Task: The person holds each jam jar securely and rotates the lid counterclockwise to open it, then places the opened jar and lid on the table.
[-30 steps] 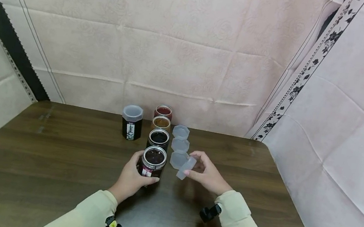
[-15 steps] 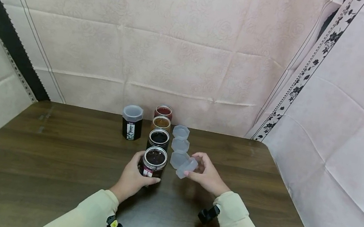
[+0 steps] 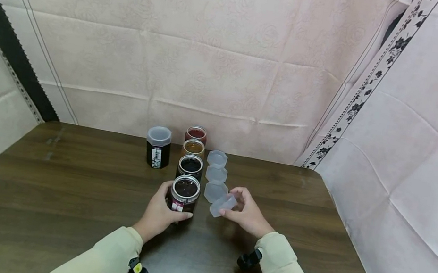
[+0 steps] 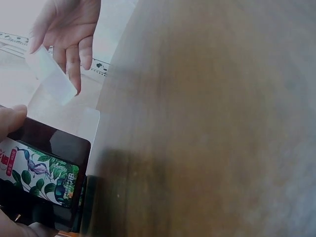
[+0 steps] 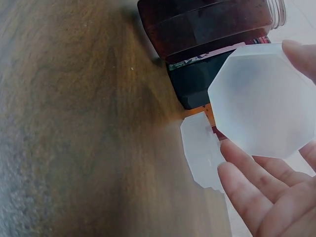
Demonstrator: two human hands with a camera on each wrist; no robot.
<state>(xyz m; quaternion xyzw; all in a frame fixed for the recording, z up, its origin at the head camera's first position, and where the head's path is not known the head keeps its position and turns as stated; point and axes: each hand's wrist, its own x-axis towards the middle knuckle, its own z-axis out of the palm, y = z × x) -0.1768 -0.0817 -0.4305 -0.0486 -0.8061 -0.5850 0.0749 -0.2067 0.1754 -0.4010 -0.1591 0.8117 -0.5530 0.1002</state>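
Observation:
The left hand (image 3: 160, 213) grips the nearest open jar (image 3: 186, 189), a dark glass jar with a screw-thread mouth and a floral label (image 4: 42, 173), seen in the left wrist view. To its right, the right hand (image 3: 248, 214) pinches a translucent many-sided plastic lid (image 3: 223, 205) between thumb and fingers. That lid is tilted, its broad face turned to the right wrist camera. In the head view it overlaps the nearest of several similar lids (image 3: 216, 174) lined up on the table beside the jars.
Behind the held jar, a black jar (image 3: 190, 165), an amber one (image 3: 193, 147) and a red one (image 3: 195, 133) stand uncovered in a row. A black jar with its translucent lid on (image 3: 158, 146) stands to their left. Pale cloth (image 3: 211, 78) hangs behind the wooden table (image 3: 63, 193).
The lid in the right hand has tipped, showing more of its broad face, and the right hand has shifted slightly toward the person. The left hand stays on its jar.

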